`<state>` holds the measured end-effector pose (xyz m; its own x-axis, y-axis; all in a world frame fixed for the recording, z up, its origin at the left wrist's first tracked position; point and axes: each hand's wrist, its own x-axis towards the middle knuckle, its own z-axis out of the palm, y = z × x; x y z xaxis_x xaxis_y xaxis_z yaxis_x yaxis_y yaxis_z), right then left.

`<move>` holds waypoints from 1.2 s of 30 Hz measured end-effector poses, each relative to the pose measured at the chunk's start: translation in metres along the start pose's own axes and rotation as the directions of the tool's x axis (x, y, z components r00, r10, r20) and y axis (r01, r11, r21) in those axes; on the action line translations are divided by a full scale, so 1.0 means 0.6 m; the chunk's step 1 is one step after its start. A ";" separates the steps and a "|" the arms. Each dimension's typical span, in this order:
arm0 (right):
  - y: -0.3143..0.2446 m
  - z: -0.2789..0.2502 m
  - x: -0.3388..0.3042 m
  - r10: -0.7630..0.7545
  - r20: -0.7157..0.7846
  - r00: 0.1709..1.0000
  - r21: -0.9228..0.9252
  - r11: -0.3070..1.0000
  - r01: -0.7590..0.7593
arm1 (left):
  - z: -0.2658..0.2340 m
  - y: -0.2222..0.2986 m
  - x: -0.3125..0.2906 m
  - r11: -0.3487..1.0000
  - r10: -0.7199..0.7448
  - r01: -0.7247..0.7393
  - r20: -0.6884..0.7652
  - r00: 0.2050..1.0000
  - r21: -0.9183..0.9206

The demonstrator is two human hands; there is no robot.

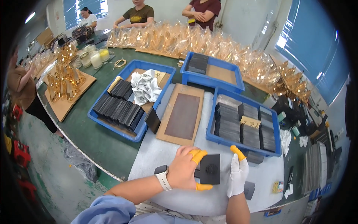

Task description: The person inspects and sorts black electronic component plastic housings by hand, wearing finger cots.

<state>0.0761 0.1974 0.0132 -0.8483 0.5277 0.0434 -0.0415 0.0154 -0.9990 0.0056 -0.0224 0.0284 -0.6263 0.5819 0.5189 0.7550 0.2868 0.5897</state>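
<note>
Head view: blue trays (238, 143) of black slabs (228, 125).

Three blue trays (223, 141) of dark plates stand on the green bench (100, 143), one holding a crumpled white cloth (144, 86). A brown board (182, 114) lies between them. Gold, perhaps wrapped, ornaments (179, 39) line the far edge.

Left hand (184, 168) bare, watch on wrist, orange cots on fingertips (198, 155), curled in a grip. Right hand (238, 174) white-gloved, orange-tipped index raised; its grip seemed loose, hard to tell.
</note>
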 end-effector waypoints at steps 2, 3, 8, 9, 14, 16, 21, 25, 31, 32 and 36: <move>-0.010 0.010 -0.004 0.024 0.068 0.997 0.037 0.999 -0.026 | 0.003 -0.008 0.012 0.999 -0.037 0.037 0.026 0.999 0.006; -0.026 0.032 -0.009 0.064 0.207 0.976 0.055 0.996 -0.077 | 0.008 -0.014 0.015 0.996 -0.068 0.069 -0.012 0.998 0.064; -0.032 0.023 0.018 0.210 0.162 0.964 -0.064 0.977 -0.202 | 0.033 -0.028 0.026 0.991 -0.029 0.036 -0.056 0.998 0.132; -0.044 0.013 0.035 0.239 0.112 0.965 0.052 0.968 -0.246 | 0.034 -0.030 0.027 0.994 -0.024 0.030 -0.055 0.998 0.110; -0.050 -0.016 0.046 0.228 0.006 0.974 0.099 0.969 -0.228 | 0.047 -0.026 0.026 0.993 -0.026 0.026 -0.004 1.000 0.115; -0.029 -0.007 0.029 0.219 0.092 0.971 0.094 0.969 -0.227 | 0.052 -0.020 0.022 0.992 -0.046 0.041 0.040 0.998 0.116; -0.043 -0.001 0.027 0.275 0.163 0.948 -0.043 0.961 -0.272 | 0.069 -0.008 0.009 0.997 0.061 -0.064 0.073 0.996 0.052; -0.053 -0.035 0.058 0.238 0.031 0.971 0.055 0.969 -0.239 | 0.068 -0.001 0.012 0.996 0.081 -0.084 0.104 0.991 0.033; -0.027 -0.021 0.031 0.180 0.284 0.942 0.019 0.981 -0.194 | 0.078 -0.005 0.016 0.997 0.073 -0.076 0.118 0.990 0.023; -0.042 -0.021 0.037 0.287 0.174 0.942 0.143 0.939 -0.312 | 0.074 -0.005 0.012 0.998 0.059 -0.061 0.121 0.991 0.016; -0.054 -0.030 0.050 0.250 0.068 0.966 0.048 0.966 -0.254 | 0.071 -0.003 0.013 0.996 0.066 -0.073 0.135 0.989 0.048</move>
<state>0.0616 0.2281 0.0469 -0.8656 0.4557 -0.2077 0.1501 -0.1595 -0.9757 0.0077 0.0137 0.0050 -0.5430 0.6971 0.4682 0.8072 0.2794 0.5200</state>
